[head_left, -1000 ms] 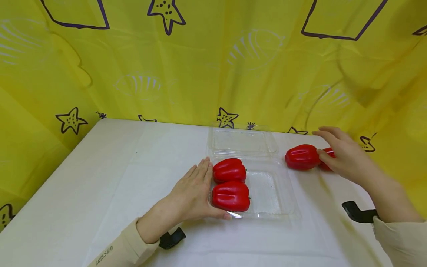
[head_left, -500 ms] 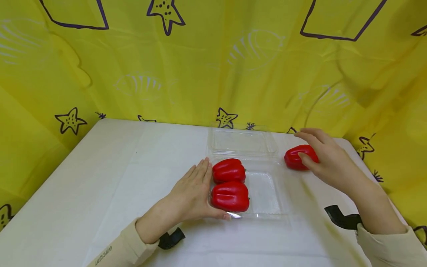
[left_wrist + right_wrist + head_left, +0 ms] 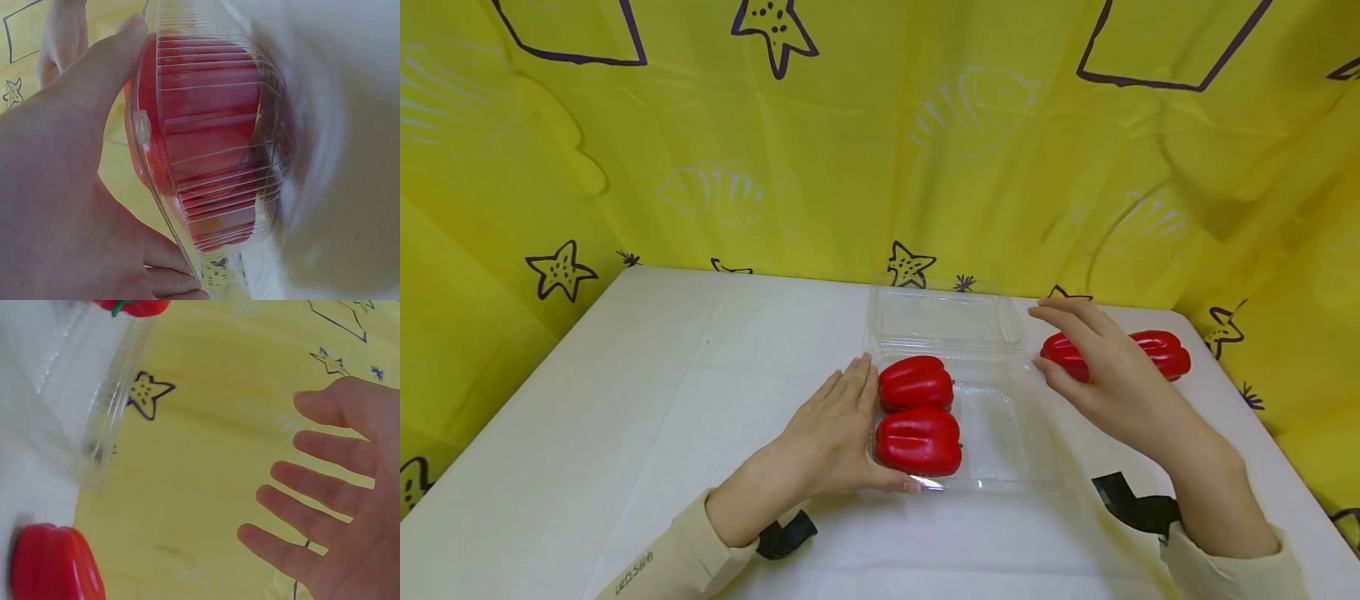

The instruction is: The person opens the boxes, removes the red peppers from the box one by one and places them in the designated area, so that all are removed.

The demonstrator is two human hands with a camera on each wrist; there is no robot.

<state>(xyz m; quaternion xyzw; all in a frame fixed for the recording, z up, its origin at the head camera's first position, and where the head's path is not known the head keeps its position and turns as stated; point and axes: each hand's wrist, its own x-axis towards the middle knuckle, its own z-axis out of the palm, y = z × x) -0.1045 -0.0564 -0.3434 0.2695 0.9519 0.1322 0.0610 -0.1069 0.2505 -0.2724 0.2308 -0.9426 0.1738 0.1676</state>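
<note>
Yellow curtain (image 3: 835,125) behind, the spread, empty right grip (image 3: 1108,375) has neared the half-filled box (image 3: 992,429); straight-fingered, the left grip (image 3: 835,433) seemingly steadies it.

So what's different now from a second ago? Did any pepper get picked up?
The right hand moved left, toward the clear box, so more of the rightmost pepper shows. I see nothing picked up or let go. The left hand stayed against the box's left side, and the two red peppers inside stayed put.
</note>
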